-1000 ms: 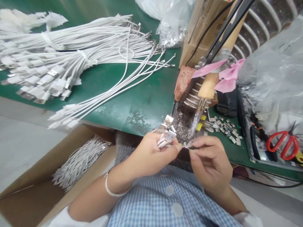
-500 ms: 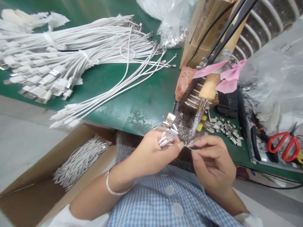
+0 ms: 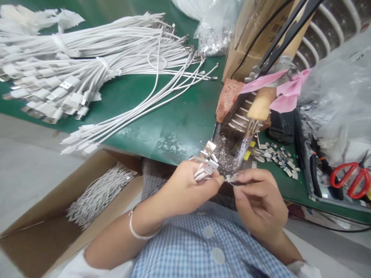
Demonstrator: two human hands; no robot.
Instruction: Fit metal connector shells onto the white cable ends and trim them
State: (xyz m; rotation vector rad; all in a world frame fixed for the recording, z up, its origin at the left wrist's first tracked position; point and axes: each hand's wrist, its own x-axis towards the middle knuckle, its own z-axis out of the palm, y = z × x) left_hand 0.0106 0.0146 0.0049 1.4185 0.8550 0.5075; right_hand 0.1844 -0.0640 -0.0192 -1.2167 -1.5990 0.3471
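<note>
My left hand [image 3: 185,189] is closed round several white USB cables, whose bare metal plugs [image 3: 210,166] stick up above its fingers. Its thumb and forefinger tips reach toward a small shiny metal connector [image 3: 232,178]. That connector is pinched in the fingertips of my right hand [image 3: 261,200]. A thin strand shows just below it; what it is I cannot make out. Right above the fingertips is the lower end of a soldering iron [image 3: 241,148], which slants down from a wooden handle [image 3: 262,103] tied with a pink ribbon [image 3: 290,92].
Bundled white cables [image 3: 95,58] and a loose group of cables [image 3: 130,112] lie on the green table [image 3: 179,135]. Small connector pieces [image 3: 279,156] are scattered right of the iron. Red-handled scissors [image 3: 352,177] rest in a tray. A cardboard box [image 3: 37,212] with cables stands lower left.
The camera view has shifted slightly, so the iron and the table things at right sit a little further right. Both hands keep nearly the same place and grip.
</note>
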